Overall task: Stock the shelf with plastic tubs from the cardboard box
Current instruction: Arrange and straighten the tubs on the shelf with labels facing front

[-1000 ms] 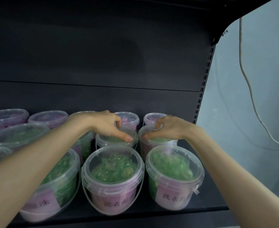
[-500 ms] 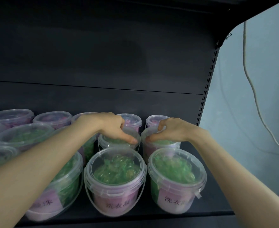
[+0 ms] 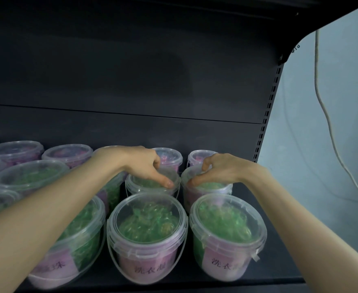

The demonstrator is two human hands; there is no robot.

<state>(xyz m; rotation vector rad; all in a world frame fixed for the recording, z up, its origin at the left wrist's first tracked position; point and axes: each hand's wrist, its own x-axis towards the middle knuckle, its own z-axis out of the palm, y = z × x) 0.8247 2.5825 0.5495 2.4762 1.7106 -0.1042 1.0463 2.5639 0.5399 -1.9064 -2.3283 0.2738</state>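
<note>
Dim, soft-focus view — brighter at right, edges bowed by wide-angle lens.

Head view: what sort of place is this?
Probably a shop or stockroom: a dark metal shelf with a slotted upright, packed with rows of identical labelled tubs.

left arm [image 3: 57, 208]: bare, wrist to frame edge
right arm [image 3: 290, 208]: bare, wrist to frame edge
left grip [image 3: 142, 166]: short thumbnail
</note>
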